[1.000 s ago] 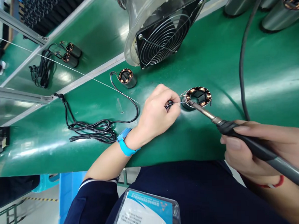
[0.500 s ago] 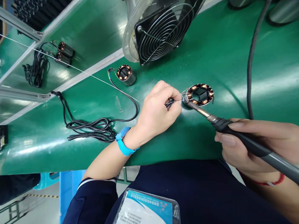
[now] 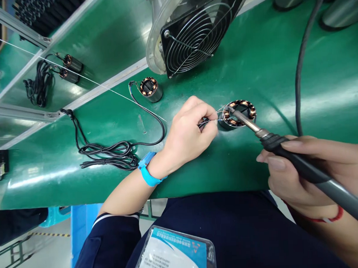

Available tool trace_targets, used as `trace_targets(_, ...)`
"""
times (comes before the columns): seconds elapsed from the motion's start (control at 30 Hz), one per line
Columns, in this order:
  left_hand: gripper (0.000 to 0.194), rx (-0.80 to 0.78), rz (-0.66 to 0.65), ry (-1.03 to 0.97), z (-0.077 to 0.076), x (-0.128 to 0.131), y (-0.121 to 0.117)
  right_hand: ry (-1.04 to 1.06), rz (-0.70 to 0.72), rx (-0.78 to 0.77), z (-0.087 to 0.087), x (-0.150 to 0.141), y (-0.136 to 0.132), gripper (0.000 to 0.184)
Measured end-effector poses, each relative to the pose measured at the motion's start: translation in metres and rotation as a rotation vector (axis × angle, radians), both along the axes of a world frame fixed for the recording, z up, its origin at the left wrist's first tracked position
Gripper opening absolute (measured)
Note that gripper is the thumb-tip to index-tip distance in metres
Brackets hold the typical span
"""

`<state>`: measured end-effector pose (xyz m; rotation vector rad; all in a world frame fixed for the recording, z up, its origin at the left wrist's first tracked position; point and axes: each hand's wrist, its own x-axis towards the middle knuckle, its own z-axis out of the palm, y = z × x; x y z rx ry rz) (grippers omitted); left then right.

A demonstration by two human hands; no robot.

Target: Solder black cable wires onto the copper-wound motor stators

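Observation:
My left hand (image 3: 193, 127), with a blue band at the wrist, is closed in a pinch on thin wires (image 3: 220, 115) beside a motor stator (image 3: 249, 121). The stator stands upright on the green bench, its copper windings facing up. My right hand (image 3: 314, 171) grips a soldering iron (image 3: 286, 153) by its black handle. The iron's tip lies over the stator's left upper rim, near the wires; whether it touches cannot be made out. The far ends of the pinched wires are hidden by my left fingers.
Behind stands a fan with a wire guard (image 3: 196, 46). A second stator (image 3: 151, 89) joins a coiled black cable (image 3: 114, 150) on the left. The iron's thick cord (image 3: 300, 69) runs up the right side. Dark cylinders (image 3: 342, 12) stand at the back right; more stators (image 3: 72, 63) lie beyond the rail.
The soldering iron's tip has moved up from the stator's lower left side to its upper left rim. My left hand stays put. Beyond the rail, the pair of stators with cable has shifted slightly left.

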<state>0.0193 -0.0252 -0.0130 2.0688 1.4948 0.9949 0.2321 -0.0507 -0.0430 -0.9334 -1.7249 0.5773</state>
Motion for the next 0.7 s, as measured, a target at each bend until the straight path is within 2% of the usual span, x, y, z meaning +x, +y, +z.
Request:
trace_targets(0.07, 0.014, -0.002, 0.006, 0.007, 0.0, 0.0, 0.0, -0.015, 0.084, 0.136, 0.007, -0.005, 0.005, 0.033)
trace_targets(0.17, 0.014, 0.012, 0.002, 0.015, 0.0, 0.0, 0.0, -0.045, 0.078, 0.2, 0.013, -0.009, 0.008, 0.031)
trace_targets(0.4, 0.016, 0.01, -0.004, 0.019, 0.001, 0.0, 0.0, -0.097, 0.004, 0.156, 0.013, -0.007, 0.001, 0.007)
trace_targets(0.53, 0.016, 0.022, -0.007, 0.01, 0.001, 0.0, 0.0, -0.112, -0.032, 0.146, 0.012, -0.007, -0.001, 0.008)
trace_targets(0.7, 0.016, -0.002, 0.001, 0.009, 0.001, 0.0, 0.0, -0.063, 0.007, 0.144, 0.008, -0.005, -0.001, 0.021)
